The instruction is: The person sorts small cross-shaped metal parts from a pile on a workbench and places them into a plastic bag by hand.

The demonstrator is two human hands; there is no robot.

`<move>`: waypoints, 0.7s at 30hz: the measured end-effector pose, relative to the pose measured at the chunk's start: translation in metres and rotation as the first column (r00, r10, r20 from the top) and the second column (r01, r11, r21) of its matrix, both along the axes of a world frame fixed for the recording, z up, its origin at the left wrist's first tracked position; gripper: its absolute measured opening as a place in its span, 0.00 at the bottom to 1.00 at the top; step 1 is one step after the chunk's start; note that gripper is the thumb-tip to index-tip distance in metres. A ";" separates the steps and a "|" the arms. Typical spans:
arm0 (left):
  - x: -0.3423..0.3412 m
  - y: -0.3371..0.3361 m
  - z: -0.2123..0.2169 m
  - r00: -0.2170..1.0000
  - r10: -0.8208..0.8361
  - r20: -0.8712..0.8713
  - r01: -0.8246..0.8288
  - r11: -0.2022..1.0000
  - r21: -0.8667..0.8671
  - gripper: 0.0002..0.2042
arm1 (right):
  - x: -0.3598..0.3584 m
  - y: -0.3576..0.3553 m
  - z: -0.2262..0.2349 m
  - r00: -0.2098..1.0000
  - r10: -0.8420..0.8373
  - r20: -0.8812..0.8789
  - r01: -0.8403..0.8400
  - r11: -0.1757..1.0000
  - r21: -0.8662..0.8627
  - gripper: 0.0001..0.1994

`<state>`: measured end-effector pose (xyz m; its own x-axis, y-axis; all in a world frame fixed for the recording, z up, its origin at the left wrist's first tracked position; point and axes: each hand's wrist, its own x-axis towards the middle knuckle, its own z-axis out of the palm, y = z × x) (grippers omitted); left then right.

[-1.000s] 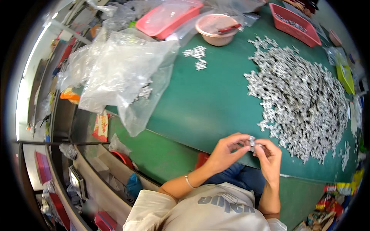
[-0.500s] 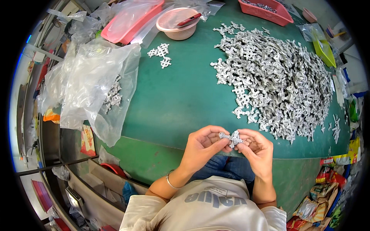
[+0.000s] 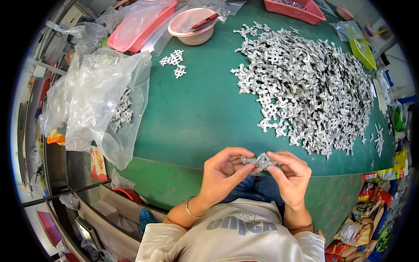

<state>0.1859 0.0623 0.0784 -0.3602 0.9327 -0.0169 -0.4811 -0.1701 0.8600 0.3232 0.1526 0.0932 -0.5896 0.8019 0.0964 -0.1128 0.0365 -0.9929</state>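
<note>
1. Here, beyond the held part, a big heap of silvery metal castings [image 3: 310, 87] covers the green round table [image 3: 205, 109], with a clear plastic bag [image 3: 96, 91] to its left.
2. The left hand [image 3: 224, 172] and right hand [image 3: 290, 174] pinch one small grey metal casting [image 3: 260, 161] between fingertips at the table's near edge.
3. Compared with a moment earlier, the hands have stayed there.

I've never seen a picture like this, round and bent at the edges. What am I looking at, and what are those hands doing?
No machine here: a person wears a wide fisheye camera on the head, looking down, so straight edges bend. The left hand and right hand together hold a small silvery metal part just above the near edge of a green table. On the table lies a big heap of metal parts like it, a small cluster of parts, a clear plastic bag, a pink bowl and pink trays.
</note>
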 end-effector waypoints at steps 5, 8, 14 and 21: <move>0.002 -0.001 0.006 0.998 0.036 -0.058 -0.039 0.998 -0.055 0.09 | 0.000 0.000 -0.003 0.999 0.002 -0.035 -0.003 1.000 -0.017 0.08; -0.001 -0.003 0.009 0.998 0.004 -0.063 -0.012 0.992 -0.125 0.06 | 0.003 0.002 -0.010 0.998 0.032 -0.060 -0.035 0.999 -0.040 0.04; 0.000 -0.002 0.005 1.000 0.011 -0.016 -0.013 0.985 -0.170 0.06 | 0.002 0.000 -0.011 0.998 0.031 -0.055 -0.037 0.992 -0.120 0.03; -0.002 -0.003 0.006 0.997 -0.018 0.078 0.034 0.976 -0.214 0.07 | 0.005 -0.001 -0.014 0.996 0.060 -0.066 -0.076 0.957 -0.279 0.05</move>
